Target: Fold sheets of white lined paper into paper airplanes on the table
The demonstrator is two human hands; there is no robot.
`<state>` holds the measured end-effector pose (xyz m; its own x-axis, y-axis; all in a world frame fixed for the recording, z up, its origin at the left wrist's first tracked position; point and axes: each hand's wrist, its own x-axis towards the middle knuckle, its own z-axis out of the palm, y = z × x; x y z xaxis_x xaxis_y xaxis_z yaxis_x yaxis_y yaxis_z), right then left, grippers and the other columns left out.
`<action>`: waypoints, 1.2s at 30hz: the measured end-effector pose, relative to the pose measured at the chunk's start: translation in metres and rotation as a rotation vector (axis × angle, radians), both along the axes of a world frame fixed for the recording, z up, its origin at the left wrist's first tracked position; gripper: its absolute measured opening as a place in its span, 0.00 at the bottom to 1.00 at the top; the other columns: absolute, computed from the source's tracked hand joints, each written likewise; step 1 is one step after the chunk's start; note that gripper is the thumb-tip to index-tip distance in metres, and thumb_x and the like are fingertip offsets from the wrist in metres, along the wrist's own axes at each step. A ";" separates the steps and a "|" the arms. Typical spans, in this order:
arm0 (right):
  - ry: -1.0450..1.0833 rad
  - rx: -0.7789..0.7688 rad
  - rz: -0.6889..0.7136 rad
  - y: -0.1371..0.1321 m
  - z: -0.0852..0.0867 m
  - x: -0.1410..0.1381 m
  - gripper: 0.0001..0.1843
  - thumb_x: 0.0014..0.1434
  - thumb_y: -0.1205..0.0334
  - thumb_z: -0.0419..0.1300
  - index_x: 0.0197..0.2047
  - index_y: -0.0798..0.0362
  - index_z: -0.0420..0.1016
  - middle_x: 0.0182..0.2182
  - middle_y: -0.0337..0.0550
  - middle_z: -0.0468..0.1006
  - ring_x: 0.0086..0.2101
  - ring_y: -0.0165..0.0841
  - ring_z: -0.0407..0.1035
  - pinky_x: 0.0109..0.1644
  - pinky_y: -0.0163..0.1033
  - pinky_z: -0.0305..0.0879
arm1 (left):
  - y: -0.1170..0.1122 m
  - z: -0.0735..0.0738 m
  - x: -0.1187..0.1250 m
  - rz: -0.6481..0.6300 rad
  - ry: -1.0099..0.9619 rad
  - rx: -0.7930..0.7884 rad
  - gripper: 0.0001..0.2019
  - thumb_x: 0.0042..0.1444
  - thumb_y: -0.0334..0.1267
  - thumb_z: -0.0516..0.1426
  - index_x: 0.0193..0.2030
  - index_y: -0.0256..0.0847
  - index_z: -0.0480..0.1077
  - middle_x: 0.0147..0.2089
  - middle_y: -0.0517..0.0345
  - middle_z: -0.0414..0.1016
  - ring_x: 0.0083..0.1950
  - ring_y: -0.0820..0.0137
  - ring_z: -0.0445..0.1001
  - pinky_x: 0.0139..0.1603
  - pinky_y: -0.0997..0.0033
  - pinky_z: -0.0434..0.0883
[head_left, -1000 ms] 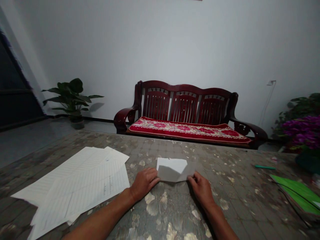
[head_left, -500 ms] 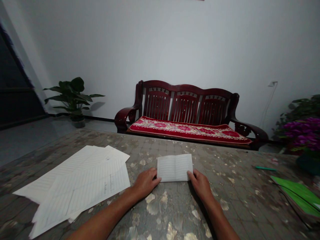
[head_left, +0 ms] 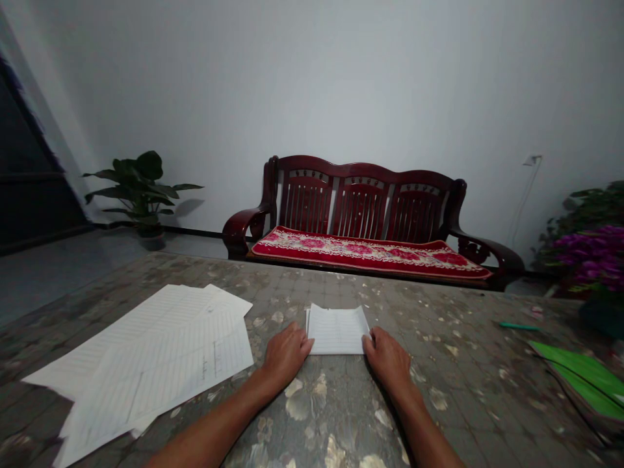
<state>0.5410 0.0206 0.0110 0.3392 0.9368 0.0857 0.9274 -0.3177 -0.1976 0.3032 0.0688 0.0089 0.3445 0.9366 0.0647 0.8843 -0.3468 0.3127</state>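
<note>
Pretty plain pale-walled room on my feed: a dark red wooden sofa [head_left: 363, 195] with a red floral cushion [head_left: 370, 255] on its seat, and a leafy potted plant [head_left: 141, 185] off to its left. Down low, the left hand [head_left: 286, 356] and right hand [head_left: 387, 359] are both on the mottled counter [head_left: 439, 331], loosely curled. Right between the fingers sits a folded sheet of lined paper [head_left: 337, 330], flat on the counter. The left fingers [head_left: 305, 344] touch its left edge and the right fingers [head_left: 373, 341] its right edge, and honestly I can't tell if they're pinching it or just resting there. Loose lined sheets [head_left: 156, 364] lie just left of the left fingers. Well past the right fingers are a green pen [head_left: 517, 325] and a green notebook [head_left: 580, 383].
</note>
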 end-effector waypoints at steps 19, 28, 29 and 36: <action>-0.070 -0.095 0.017 0.005 0.006 -0.002 0.15 0.68 0.54 0.48 0.43 0.52 0.73 0.41 0.49 0.81 0.42 0.39 0.76 0.37 0.37 0.60 | -0.003 0.005 0.001 0.067 -0.036 0.014 0.20 0.67 0.50 0.48 0.33 0.40 0.73 0.41 0.52 0.74 0.41 0.63 0.75 0.42 0.67 0.66; -0.082 -0.115 0.029 0.009 0.007 0.001 0.16 0.68 0.54 0.48 0.42 0.53 0.74 0.42 0.50 0.81 0.42 0.41 0.76 0.37 0.37 0.61 | 0.001 -0.002 0.002 0.074 -0.056 0.048 0.13 0.63 0.41 0.53 0.30 0.40 0.72 0.38 0.55 0.74 0.41 0.65 0.74 0.40 0.68 0.63; -0.082 -0.116 0.029 0.009 0.007 0.001 0.17 0.68 0.53 0.48 0.42 0.53 0.74 0.42 0.50 0.81 0.42 0.41 0.76 0.37 0.37 0.61 | 0.001 -0.003 0.002 0.068 -0.045 0.055 0.13 0.63 0.41 0.53 0.30 0.40 0.72 0.38 0.54 0.74 0.41 0.65 0.74 0.41 0.68 0.63; -0.053 -0.086 0.002 0.007 0.006 -0.002 0.17 0.67 0.53 0.47 0.42 0.52 0.73 0.41 0.49 0.81 0.41 0.39 0.76 0.37 0.36 0.61 | 0.000 0.001 0.004 0.057 0.011 0.033 0.12 0.62 0.38 0.51 0.33 0.39 0.73 0.41 0.51 0.74 0.45 0.62 0.75 0.43 0.66 0.65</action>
